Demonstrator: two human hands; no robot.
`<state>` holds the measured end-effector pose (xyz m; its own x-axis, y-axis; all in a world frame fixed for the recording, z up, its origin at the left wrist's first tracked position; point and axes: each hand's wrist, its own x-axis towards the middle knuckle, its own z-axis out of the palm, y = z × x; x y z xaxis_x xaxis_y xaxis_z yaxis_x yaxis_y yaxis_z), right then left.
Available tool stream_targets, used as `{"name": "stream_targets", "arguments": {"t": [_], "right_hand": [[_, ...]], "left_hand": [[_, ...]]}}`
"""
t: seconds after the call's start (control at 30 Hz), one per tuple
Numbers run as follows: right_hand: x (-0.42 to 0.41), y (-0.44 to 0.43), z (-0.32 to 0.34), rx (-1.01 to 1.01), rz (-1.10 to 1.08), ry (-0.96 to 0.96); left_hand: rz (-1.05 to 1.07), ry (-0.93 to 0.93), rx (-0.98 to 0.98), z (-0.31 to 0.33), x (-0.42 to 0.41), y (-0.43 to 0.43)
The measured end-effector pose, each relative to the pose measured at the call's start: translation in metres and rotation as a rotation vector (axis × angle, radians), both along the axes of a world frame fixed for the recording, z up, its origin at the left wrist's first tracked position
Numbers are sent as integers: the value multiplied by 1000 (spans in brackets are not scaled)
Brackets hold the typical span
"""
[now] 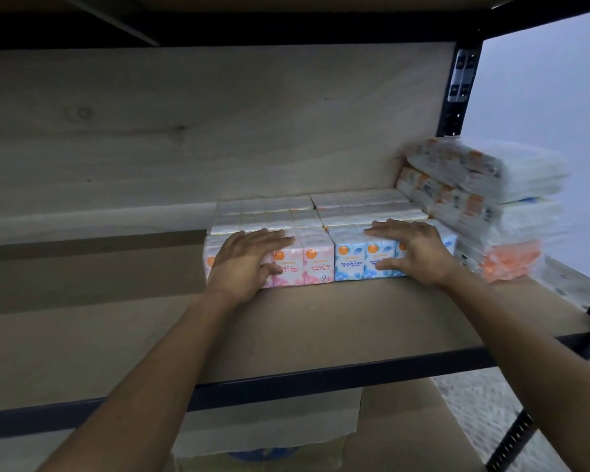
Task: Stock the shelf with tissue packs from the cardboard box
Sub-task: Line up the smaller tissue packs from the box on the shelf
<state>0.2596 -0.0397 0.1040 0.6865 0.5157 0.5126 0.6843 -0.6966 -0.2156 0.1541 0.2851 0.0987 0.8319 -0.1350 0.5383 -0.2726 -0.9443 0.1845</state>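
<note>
Partly hidden: left hand (244, 258) flat over pink pack (307, 265), right hand (411, 250) flat over blue pack (351, 264).

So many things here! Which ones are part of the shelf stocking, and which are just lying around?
Part of the job:
- pink tissue pack under the left hand
- blue tissue pack under the right hand
- stacked packs at the right
- shelf board
- cardboard box below

Just there:
- blue object below the shelf
- white wall
</note>
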Motion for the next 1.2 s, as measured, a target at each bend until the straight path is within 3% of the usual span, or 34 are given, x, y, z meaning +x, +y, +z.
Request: {"name": "stream_targets", "arguments": {"t": [0.43, 0.9, 1.2], "right_hand": [[-7, 6, 5, -69, -56, 30], [-35, 21, 28, -225, -208, 172], [-96, 12, 31, -107, -177, 181]], "left_hand": [[21, -28, 26, 2, -6, -4], [67, 206, 148, 30, -22, -19], [39, 170, 68, 25, -65, -47]]}}
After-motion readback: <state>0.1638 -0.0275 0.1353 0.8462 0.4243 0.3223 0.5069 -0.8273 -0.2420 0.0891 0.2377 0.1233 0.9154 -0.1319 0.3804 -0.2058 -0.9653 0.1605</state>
